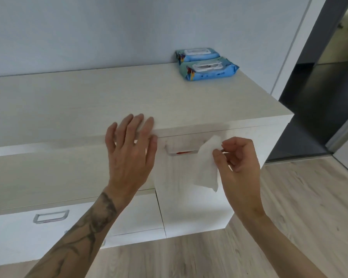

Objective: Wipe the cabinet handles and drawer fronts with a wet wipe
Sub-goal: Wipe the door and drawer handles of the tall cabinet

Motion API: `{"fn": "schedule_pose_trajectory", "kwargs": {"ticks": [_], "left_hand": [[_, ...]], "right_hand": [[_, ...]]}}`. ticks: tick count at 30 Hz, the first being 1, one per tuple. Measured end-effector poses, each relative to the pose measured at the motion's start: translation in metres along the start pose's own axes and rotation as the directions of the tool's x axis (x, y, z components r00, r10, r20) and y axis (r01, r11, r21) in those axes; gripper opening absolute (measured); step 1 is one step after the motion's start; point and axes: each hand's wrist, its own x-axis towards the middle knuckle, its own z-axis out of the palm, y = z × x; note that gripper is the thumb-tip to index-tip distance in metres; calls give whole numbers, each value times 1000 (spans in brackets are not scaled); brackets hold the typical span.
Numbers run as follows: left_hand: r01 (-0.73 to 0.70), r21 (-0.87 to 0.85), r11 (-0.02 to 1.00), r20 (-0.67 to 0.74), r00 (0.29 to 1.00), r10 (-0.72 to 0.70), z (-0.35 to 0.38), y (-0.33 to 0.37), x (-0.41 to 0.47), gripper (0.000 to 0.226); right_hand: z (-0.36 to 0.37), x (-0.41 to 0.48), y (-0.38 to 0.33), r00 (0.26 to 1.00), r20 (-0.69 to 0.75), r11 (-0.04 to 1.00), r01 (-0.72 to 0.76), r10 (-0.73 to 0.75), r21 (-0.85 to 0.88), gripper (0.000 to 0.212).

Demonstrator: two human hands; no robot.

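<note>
Home interior. Low pale wood-grain cabinet (109, 93) with drawers (18, 233) against a plain wall (88, 27), laminate floor (289, 197), wet-wipe packs (208, 69) upper centre, doorway (319, 77) upper right into another room.

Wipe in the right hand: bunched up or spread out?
Spread, loosely: the wet wipe hangs as a limp sheet, pinched at its top by the right hand.

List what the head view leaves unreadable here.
Right end of upper handle: head view, covered by the wet wipe in the right hand.
Print on wipe packs: head view, too small and blurred.
Part of lower drawer front: head view, behind the left forearm.
</note>
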Motion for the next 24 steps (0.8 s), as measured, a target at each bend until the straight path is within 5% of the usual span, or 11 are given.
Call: {"fn": "schedule_pose_trajectory", "kwargs": {"ticks": [6,14,24], "left_hand": [[-14,95,995,-180,983,31,25,-22,-13,41],[-19,132,991,-314,947,60,42,-24,-12,40],[-38,155,987,-360,929,92,53,-29,-10,41]], "right_hand": [[21,12,40,935,18,917,352,-355,-189,28],[22,19,68,764,45,685,602,-644,-410,13],[26,27,83,713,48,660,671,-700,-339,14]]}}
